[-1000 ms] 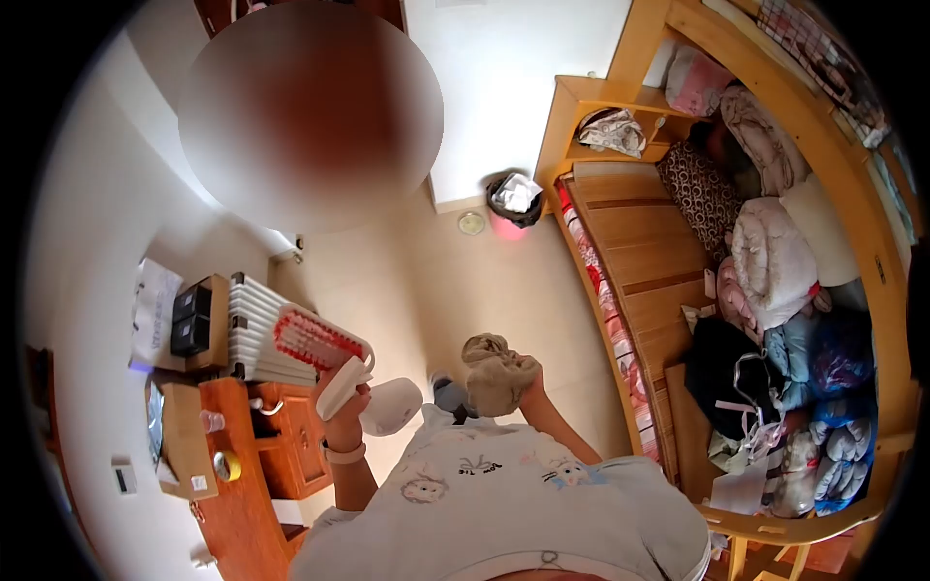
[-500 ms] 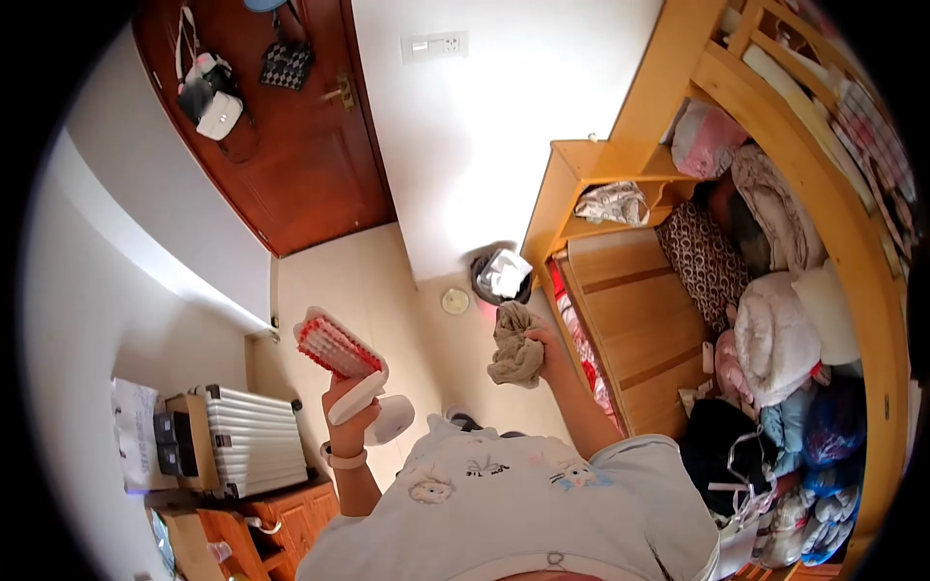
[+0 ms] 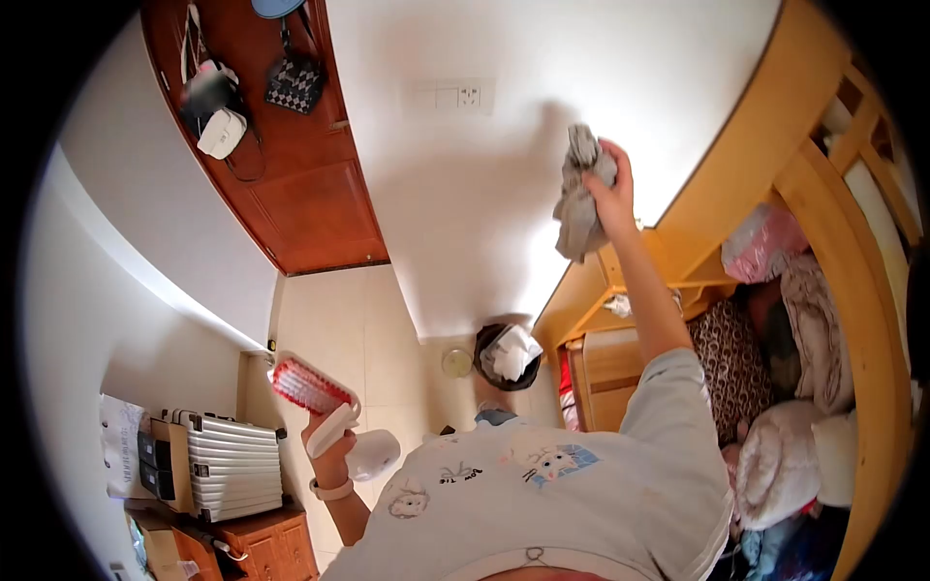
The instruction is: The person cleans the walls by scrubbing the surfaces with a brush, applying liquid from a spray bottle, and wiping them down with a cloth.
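Note:
My left hand (image 3: 329, 447) is wrapped round the white handle of a brush (image 3: 312, 387) with red and white bristles. A rounded white body (image 3: 372, 453) joins the handle on its right. My right hand (image 3: 614, 194), raised on an outstretched arm, grips a crumpled grey-brown cloth (image 3: 579, 218) in front of the white wall (image 3: 465, 213). The cloth hangs below my fingers. Whether it touches the wall, I cannot tell.
A bin (image 3: 508, 356) with a black liner and white paper stands by the wall. Bags hang on the red-brown door (image 3: 310, 208). A silver ribbed suitcase (image 3: 237, 467) is at the left. The wooden bunk bed (image 3: 823, 223) at the right holds bedding and a patterned pillow (image 3: 727, 363).
My right hand has lifted the cloth from above the floor up to the wall. My left hand has sunk slightly in view with the brush. The view has tilted up towards the door and wall.

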`<action>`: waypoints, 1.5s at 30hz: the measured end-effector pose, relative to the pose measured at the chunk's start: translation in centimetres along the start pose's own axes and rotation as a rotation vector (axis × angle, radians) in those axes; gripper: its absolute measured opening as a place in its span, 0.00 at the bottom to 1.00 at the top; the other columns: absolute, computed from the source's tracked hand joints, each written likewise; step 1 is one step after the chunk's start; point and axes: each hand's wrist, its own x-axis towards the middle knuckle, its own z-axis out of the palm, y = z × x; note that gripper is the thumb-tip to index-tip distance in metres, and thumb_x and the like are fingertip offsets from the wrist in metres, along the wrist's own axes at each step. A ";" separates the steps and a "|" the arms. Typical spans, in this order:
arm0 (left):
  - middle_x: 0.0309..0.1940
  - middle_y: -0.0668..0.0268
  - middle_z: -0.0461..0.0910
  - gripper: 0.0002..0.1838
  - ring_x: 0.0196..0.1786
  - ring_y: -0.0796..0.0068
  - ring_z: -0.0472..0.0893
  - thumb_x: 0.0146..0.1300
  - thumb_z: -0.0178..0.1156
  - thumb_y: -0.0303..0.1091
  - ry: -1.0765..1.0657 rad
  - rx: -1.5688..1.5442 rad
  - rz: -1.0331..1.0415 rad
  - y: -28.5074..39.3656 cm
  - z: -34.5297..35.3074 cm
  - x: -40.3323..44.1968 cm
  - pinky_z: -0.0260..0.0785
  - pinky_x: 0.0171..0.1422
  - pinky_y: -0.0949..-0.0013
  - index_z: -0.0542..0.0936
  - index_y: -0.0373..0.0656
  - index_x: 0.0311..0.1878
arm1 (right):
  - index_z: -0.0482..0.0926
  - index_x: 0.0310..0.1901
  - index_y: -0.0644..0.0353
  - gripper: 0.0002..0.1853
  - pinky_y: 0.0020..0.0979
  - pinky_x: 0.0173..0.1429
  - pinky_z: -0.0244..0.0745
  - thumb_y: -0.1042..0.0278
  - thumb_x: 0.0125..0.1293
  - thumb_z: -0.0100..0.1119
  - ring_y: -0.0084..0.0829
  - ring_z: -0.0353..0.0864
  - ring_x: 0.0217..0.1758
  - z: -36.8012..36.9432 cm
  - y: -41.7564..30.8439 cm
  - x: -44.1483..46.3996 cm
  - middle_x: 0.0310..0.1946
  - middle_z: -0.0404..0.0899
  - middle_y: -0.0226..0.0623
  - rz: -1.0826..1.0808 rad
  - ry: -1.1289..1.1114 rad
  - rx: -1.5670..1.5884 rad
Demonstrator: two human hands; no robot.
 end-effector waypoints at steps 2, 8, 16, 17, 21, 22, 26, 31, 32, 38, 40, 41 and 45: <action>0.28 0.64 0.74 0.26 0.25 0.79 0.71 0.33 0.57 0.28 0.081 -0.021 -0.030 1.6 3.1 0.5 0.62 0.27 0.80 0.76 0.29 0.43 | 0.65 0.55 0.58 0.27 0.25 0.52 0.68 0.84 0.51 0.52 0.26 0.71 0.49 -0.4 1.4 6.3 0.48 0.71 0.37 -0.076 -0.051 -0.049; 0.24 0.64 0.74 0.24 0.22 0.77 0.70 0.30 0.54 0.27 0.405 -0.138 -0.014 1.2 7.6 0.9 0.62 0.25 0.78 0.77 0.28 0.38 | 0.72 0.53 0.55 0.29 0.56 0.64 0.50 0.63 0.42 0.58 0.50 0.60 0.63 2.4 7.0 16.9 0.57 0.67 0.44 -0.859 -0.025 -1.054; 0.22 0.67 0.73 0.21 0.21 0.79 0.71 0.33 0.56 0.31 0.442 0.074 -0.021 1.9 7.7 1.4 0.62 0.24 0.78 0.77 0.30 0.35 | 0.74 0.49 0.60 0.28 0.53 0.61 0.59 0.66 0.40 0.57 0.51 0.66 0.59 4.3 11.8 14.4 0.51 0.72 0.44 -0.844 0.093 -0.920; 0.22 0.67 0.73 0.20 0.22 0.78 0.72 0.34 0.56 0.31 0.411 0.165 0.021 1.3 6.7 1.5 0.62 0.24 0.78 0.77 0.30 0.35 | 0.74 0.49 0.60 0.28 0.53 0.61 0.59 0.66 0.40 0.57 0.51 0.66 0.59 4.2 11.7 13.6 0.51 0.72 0.44 -0.835 0.092 -0.931; 0.24 0.67 0.73 0.20 0.21 0.78 0.72 0.35 0.55 0.28 0.416 0.291 0.080 -0.3 5.7 3.7 0.63 0.24 0.78 0.77 0.30 0.37 | 0.74 0.49 0.58 0.27 0.50 0.61 0.60 0.68 0.40 0.57 0.48 0.67 0.59 4.1 13.5 11.7 0.50 0.72 0.41 -0.804 -0.020 -0.987; 0.25 0.66 0.74 0.21 0.21 0.78 0.71 0.35 0.54 0.27 0.441 0.177 0.100 0.6 6.9 4.1 0.63 0.24 0.78 0.77 0.29 0.38 | 0.74 0.49 0.58 0.27 0.49 0.61 0.61 0.68 0.40 0.57 0.46 0.68 0.59 4.1 14.3 11.0 0.50 0.73 0.40 -0.841 -0.055 -0.989; 0.26 0.61 0.73 0.23 0.25 0.75 0.70 0.34 0.51 0.25 0.404 -0.010 0.105 2.0 8.8 4.8 0.64 0.31 0.76 0.74 0.27 0.40 | 0.74 0.48 0.56 0.26 0.46 0.61 0.61 0.68 0.40 0.57 0.42 0.68 0.59 5.7 16.2 8.9 0.49 0.73 0.37 -0.876 -0.098 -0.990; 0.29 0.58 0.74 0.26 0.26 0.71 0.71 0.34 0.52 0.25 0.361 -0.164 0.096 1.5 9.2 3.4 0.65 0.32 0.73 0.73 0.26 0.43 | 0.75 0.47 0.56 0.23 0.43 0.61 0.63 0.69 0.44 0.57 0.39 0.70 0.58 7.1 16.8 7.5 0.49 0.74 0.35 -0.843 -0.133 -0.993; 0.30 0.58 0.74 0.26 0.26 0.71 0.71 0.34 0.52 0.25 0.370 -0.157 0.071 1.4 9.2 3.0 0.66 0.32 0.73 0.73 0.26 0.44 | 0.75 0.47 0.56 0.20 0.41 0.60 0.63 0.70 0.47 0.56 0.38 0.70 0.58 7.4 17.7 7.1 0.48 0.74 0.34 -0.937 -0.191 -1.016; 0.23 0.62 0.71 0.21 0.23 0.74 0.70 0.33 0.51 0.27 0.395 0.024 -0.018 2.1 8.5 1.6 0.63 0.29 0.75 0.74 0.28 0.37 | 0.76 0.46 0.56 0.16 0.38 0.61 0.64 0.74 0.52 0.53 0.35 0.71 0.57 9.0 17.4 6.3 0.48 0.75 0.33 -0.971 -0.235 -1.001; 0.21 0.64 0.70 0.19 0.23 0.75 0.69 0.33 0.50 0.27 0.408 0.035 0.014 2.8 9.2 2.0 0.62 0.29 0.76 0.74 0.29 0.34 | 0.75 0.47 0.57 0.17 0.39 0.62 0.63 0.75 0.52 0.53 0.37 0.71 0.57 9.3 16.8 6.5 0.48 0.74 0.35 -0.903 -0.275 -0.983; 0.21 0.64 0.70 0.19 0.23 0.75 0.69 0.33 0.50 0.27 0.402 0.046 0.011 3.3 9.5 2.1 0.63 0.30 0.76 0.74 0.29 0.34 | 0.75 0.47 0.58 0.18 0.40 0.62 0.63 0.76 0.51 0.53 0.39 0.70 0.58 9.7 16.8 6.7 0.49 0.74 0.36 -0.852 -0.211 -0.923; 0.24 0.63 0.73 0.21 0.24 0.74 0.72 0.33 0.53 0.26 0.481 0.085 0.049 3.5 10.2 2.4 0.66 0.30 0.76 0.74 0.28 0.38 | 0.73 0.48 0.61 0.20 0.45 0.62 0.62 0.76 0.50 0.54 0.45 0.67 0.59 10.9 17.4 6.1 0.51 0.72 0.41 -0.768 -0.097 -0.821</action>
